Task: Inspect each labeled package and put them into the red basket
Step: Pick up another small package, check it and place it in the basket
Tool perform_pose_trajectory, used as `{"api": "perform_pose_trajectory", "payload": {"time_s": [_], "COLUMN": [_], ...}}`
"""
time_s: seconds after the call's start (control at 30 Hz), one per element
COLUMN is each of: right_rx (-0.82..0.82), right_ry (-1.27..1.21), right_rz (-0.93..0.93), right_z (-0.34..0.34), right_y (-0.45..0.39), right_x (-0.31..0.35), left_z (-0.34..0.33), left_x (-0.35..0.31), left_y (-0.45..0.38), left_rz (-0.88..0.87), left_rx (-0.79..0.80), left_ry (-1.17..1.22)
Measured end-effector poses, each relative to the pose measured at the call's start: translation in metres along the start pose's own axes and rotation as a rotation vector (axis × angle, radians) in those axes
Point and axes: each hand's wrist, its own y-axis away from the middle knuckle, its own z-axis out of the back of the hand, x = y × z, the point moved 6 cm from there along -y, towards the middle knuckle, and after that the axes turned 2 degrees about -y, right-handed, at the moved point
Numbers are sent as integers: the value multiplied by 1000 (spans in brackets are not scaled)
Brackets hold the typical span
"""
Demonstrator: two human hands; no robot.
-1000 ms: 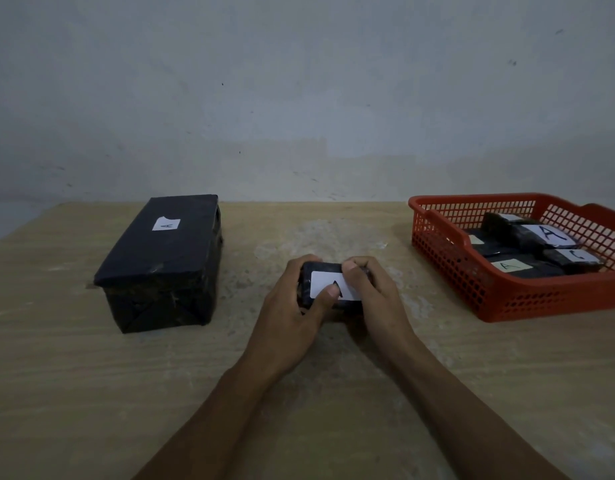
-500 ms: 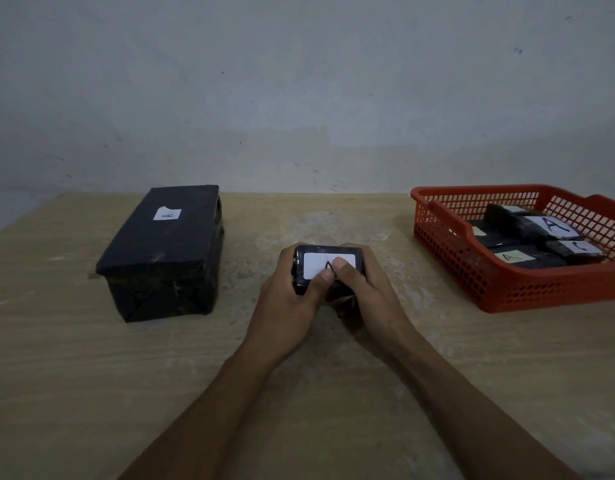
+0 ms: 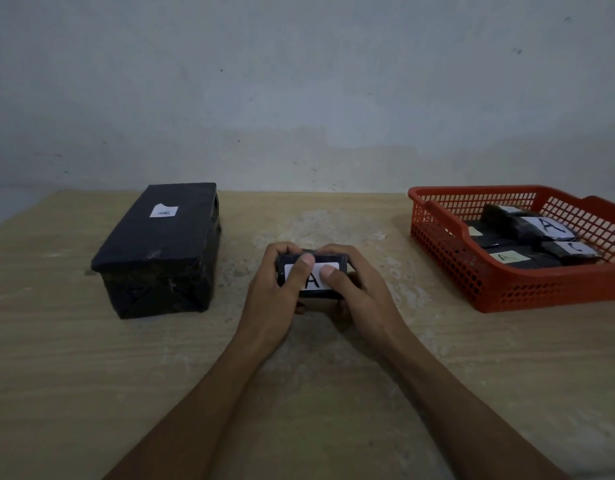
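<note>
Two hands hold one small black package (image 3: pixel 311 276) just above the worktop (image 3: pixel 74 358), in the middle of the view. The left hand (image 3: pixel 274 292) and right hand (image 3: pixel 359 294) each wrap a grip around one end, both thumbs pressed onto the white label, where a letter A shows between them. Compared with a second ago, the package is now tilted up toward the camera, so the label reads more fully, and the thumbs have shifted apart across it. This suggests the inspection of this package is under way or nearly finished, with the move to the basket not yet begun. The red basket (image 3: pixel 541 289) sits well apart to the right, already holding several black labeled packages. A large black box (image 3: pixel 160 251) with its own small label stands to the left, untouched.
</note>
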Motion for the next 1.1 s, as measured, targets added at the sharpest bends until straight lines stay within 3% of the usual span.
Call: {"api": "perform_pose_trajectory", "payload": {"time_s": [0.3,0.47,0.83,1.1], "right_rx": [-20,-92,-171,-112], "right_ry": [-59,-215,-88,-163], "right_rz": [-22,-71,-77,-40], "right_z": [2,6,15,8], "right_y": [-6,-5,-4,0], "right_x": [-8,-7,-2,4], "left_z": [4,0,-6,-1], "left_x": [0,-5,-5,-8], "left_y": [-3,0,3,2], "left_rz": [56,3,-37,-27], "left_rx": [-35,13,73,26], "left_ry": [74,18,-64,21]}}
